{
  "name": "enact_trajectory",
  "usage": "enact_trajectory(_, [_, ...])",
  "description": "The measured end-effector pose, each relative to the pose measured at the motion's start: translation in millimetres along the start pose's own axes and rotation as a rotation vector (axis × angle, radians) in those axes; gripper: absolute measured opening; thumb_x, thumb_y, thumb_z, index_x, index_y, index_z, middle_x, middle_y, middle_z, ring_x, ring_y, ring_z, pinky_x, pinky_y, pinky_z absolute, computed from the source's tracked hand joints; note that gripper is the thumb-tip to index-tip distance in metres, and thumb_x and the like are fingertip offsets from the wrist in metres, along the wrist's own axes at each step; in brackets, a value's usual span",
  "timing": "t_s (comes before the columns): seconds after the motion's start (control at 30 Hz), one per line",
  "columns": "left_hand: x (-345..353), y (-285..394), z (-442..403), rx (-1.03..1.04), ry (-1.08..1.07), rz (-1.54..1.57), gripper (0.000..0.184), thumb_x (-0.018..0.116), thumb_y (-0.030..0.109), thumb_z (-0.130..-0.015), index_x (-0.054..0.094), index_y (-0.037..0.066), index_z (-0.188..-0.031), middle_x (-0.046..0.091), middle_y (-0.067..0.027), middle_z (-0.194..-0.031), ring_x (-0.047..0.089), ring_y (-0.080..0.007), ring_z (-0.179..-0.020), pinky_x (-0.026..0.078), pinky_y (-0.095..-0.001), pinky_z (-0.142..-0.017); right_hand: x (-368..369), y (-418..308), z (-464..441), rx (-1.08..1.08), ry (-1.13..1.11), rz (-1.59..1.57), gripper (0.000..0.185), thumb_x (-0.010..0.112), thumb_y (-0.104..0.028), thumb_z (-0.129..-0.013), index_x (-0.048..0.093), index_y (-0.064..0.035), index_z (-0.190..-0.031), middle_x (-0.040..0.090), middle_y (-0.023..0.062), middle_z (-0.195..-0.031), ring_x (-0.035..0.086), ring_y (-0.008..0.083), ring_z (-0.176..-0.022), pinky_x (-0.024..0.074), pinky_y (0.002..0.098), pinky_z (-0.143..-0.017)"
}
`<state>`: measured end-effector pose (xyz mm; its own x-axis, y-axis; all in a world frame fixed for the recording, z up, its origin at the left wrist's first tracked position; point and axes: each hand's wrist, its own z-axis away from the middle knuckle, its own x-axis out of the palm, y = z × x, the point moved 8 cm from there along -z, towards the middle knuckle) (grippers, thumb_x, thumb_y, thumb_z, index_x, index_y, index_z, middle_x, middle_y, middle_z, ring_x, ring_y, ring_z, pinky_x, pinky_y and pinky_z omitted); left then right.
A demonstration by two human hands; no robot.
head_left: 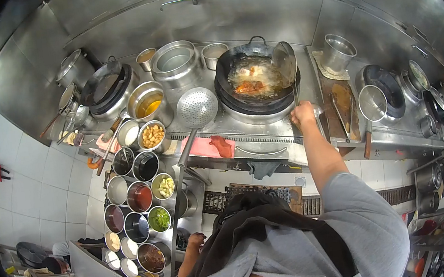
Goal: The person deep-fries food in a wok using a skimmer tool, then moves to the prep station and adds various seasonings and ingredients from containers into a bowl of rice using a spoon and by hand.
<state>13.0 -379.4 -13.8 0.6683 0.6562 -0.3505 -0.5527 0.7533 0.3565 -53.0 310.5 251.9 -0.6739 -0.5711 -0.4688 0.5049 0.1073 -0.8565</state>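
Observation:
My right hand (302, 114) is closed round the handle of a round ladle-like strainer (284, 63), whose head stands at the right side of a black wok (234, 54). Pale and reddish-brown food (250, 84) lies in bubbling oil in the wok. Low beside the rack of condiment pots, my left hand (196, 240) is partly in view with its fingers bent; whatever it may hold is too small to make out. A perforated skimmer (197, 108) rests left of the wok, its handle pointing toward the counter's front edge.
Condiment pots, among them one of red sauce (139, 197) and one of chopped greens (159, 218), fill the left side. A second wok (104, 83) sits back left. On the right are a metal pot (338, 52), a wire strainer (373, 103) and tongs (340, 113).

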Motion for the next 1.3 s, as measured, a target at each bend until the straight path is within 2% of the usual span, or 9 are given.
enact_trajectory(0.1, [-4,-16,-29,0.298,0.015,-0.386,0.023,0.064,0.016,-0.076,0.067,0.013,-0.099,0.065,-0.0065,-0.094,0.063,-0.0196,-0.082,0.053,-0.0360,-0.068,36,14,-11,0.064,-0.114,-0.170,0.024,0.039,0.006,-0.080,0.051,0.0122,-0.099,0.061,0.0167,-0.066,0.056,0.0226,-0.043,0.0421,0.0347,-0.034])
enact_trajectory(0.2, [12,-19,-20,0.602,0.005,-0.847,0.026,0.065,0.015,-0.074,0.067,0.014,-0.100,0.066,-0.0060,-0.097,0.064,-0.0201,-0.084,0.053,-0.0357,-0.072,50,21,7,0.121,-0.115,-0.428,0.016,0.046,0.006,-0.079,0.052,0.0114,-0.093,0.061,0.0167,-0.068,0.055,0.0223,-0.044,0.0422,0.0329,-0.035])
enact_trajectory(0.53, [19,-77,-79,0.341,-0.029,-0.751,0.026,0.065,0.018,-0.074,0.068,0.015,-0.100,0.067,-0.0049,-0.093,0.065,-0.0198,-0.081,0.053,-0.0361,-0.073,32,35,35,0.101,-0.266,-0.619,0.010,0.052,0.000,-0.080,0.054,0.0037,-0.088,0.061,0.0116,-0.067,0.052,0.0155,-0.045,0.0409,0.0264,-0.038])
enact_trajectory(0.63, [20,-65,-93,0.311,0.003,-0.681,0.026,0.065,0.019,-0.074,0.068,0.015,-0.100,0.067,-0.0046,-0.092,0.065,-0.0197,-0.080,0.052,-0.0362,-0.074,23,33,38,0.084,-0.259,-0.581,0.010,0.052,0.000,-0.080,0.054,0.0027,-0.088,0.061,0.0106,-0.067,0.052,0.0147,-0.044,0.0406,0.0263,-0.038])
enact_trajectory(0.87, [-7,48,7,0.223,0.065,-0.262,0.026,0.063,0.019,-0.076,0.066,0.007,-0.099,0.065,-0.0069,-0.081,0.062,-0.0156,-0.068,0.053,-0.0329,-0.052,17,31,39,0.067,-0.247,-0.481,0.012,0.052,-0.001,-0.081,0.055,0.0027,-0.092,0.061,0.0095,-0.067,0.052,0.0141,-0.043,0.0405,0.0266,-0.036])
enact_trajectory(1.0, [-6,42,-1,0.203,0.054,-0.200,0.025,0.064,0.019,-0.077,0.066,0.007,-0.099,0.064,-0.0077,-0.081,0.061,-0.0161,-0.067,0.052,-0.0322,-0.052,13,27,39,0.051,-0.224,-0.462,0.015,0.050,-0.001,-0.080,0.055,0.0031,-0.093,0.060,0.0095,-0.065,0.052,0.0144,-0.041,0.0400,0.0275,-0.034])
enact_trajectory(1.17, [-5,18,16,0.077,0.043,-0.124,0.028,0.066,0.017,-0.076,0.065,0.007,-0.101,0.065,-0.0070,-0.086,0.062,-0.0155,-0.075,0.053,-0.0341,-0.057,-13,-16,62,-0.092,-0.013,-0.024,0.018,0.046,0.000,-0.077,0.057,0.0019,-0.090,0.058,0.0084,-0.061,0.049,0.0145,-0.038,0.0366,0.0291,-0.033])
enact_trajectory(1.23, [-1,-11,-9,0.082,0.029,-0.157,0.026,0.065,0.018,-0.076,0.066,0.007,-0.100,0.065,-0.0071,-0.086,0.062,-0.0157,-0.074,0.053,-0.0343,-0.057,-14,-25,63,-0.150,0.004,0.034,0.019,0.046,0.000,-0.076,0.058,0.0018,-0.091,0.057,0.0085,-0.060,0.049,0.0144,-0.038,0.0365,0.0294,-0.033])
enact_trajectory(1.3, [9,-45,-52,0.258,-0.020,-0.497,0.024,0.064,0.018,-0.077,0.067,0.008,-0.098,0.066,-0.0072,-0.087,0.063,-0.0163,-0.073,0.053,-0.0346,-0.057,-13,-36,68,-0.210,0.020,0.093,0.020,0.046,0.000,-0.076,0.059,0.0017,-0.092,0.057,0.0086,-0.060,0.050,0.0143,-0.039,0.0364,0.0297,-0.034])
